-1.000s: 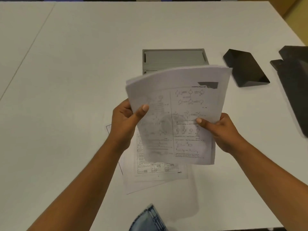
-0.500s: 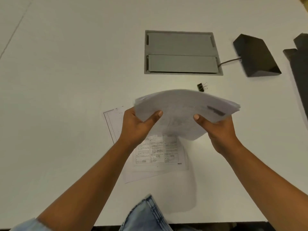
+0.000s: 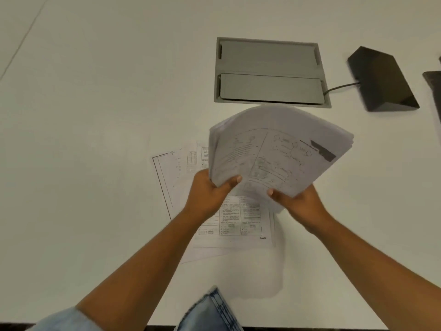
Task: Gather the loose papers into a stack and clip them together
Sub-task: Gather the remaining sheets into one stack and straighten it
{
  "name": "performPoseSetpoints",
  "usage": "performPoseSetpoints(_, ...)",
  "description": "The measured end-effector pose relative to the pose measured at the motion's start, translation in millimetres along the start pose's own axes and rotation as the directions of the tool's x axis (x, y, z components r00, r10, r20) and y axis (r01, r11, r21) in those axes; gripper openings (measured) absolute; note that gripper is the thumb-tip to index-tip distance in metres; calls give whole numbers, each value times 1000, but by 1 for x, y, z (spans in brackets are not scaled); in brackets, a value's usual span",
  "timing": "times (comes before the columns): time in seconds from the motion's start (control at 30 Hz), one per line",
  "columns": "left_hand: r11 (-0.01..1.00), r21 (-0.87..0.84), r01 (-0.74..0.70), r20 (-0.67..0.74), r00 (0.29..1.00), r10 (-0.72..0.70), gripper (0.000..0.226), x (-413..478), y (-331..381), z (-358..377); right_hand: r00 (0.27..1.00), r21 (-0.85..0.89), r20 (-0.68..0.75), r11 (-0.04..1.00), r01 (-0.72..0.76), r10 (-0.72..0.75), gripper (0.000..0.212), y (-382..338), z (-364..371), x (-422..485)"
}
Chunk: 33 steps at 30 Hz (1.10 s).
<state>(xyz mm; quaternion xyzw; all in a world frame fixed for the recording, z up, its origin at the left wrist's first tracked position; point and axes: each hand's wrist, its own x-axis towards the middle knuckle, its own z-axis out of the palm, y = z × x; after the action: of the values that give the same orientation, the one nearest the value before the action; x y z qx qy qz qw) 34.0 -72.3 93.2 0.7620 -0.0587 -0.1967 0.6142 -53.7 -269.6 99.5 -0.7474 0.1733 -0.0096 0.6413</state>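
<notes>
A thick stack of printed papers (image 3: 276, 151) is held above the white table (image 3: 95, 139), bowed and tilted with its printed face toward me. My left hand (image 3: 210, 194) grips its lower left corner, thumb on top. My right hand (image 3: 298, 204) grips its lower edge, thumb on the page. Under the stack, loose printed sheets (image 3: 229, 225) lie flat and fanned on the table, one bordered sheet (image 3: 171, 173) sticking out to the left. The binder clip is hidden behind the stack.
A grey recessed cable hatch (image 3: 269, 70) is set in the table beyond the papers. A black wedge-shaped box (image 3: 381, 80) with a cable sits to its right, and another dark object (image 3: 434, 91) lies at the right edge. Denim cloth (image 3: 210, 311) shows at the near edge.
The stack was lowered and flattened, then tipped up again with its printed face toward me. The binder clip seen half a second ago is now covered by the stack.
</notes>
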Motion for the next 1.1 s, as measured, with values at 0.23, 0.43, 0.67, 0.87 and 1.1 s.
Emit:
performPoseSetpoints(0.23,990,6,139,43,989,-139,38,-1,-9,-8,991,-70,9,989,-130,131,28,7,-6,-13)
performPoseSetpoints(0.43,985,31,171,119,978,-173,41,-10,-12,-9,961,67,14,959,-277,276,30,15,-26,-43)
performPoseSetpoints(0.67,759,521,390,-369,905,-211,68,-36,-50,1,916,278,-88,892,-356,392,41,38,-46,-80)
performPoseSetpoints(0.87,515,701,493,-425,869,-253,82,-50,-75,17,908,283,-183,905,-318,376,29,37,-47,-95)
performPoseSetpoints(1.1,450,577,682,-561,731,-388,104,-46,-74,16,909,277,-198,910,-307,367,64,31,-49,-104)
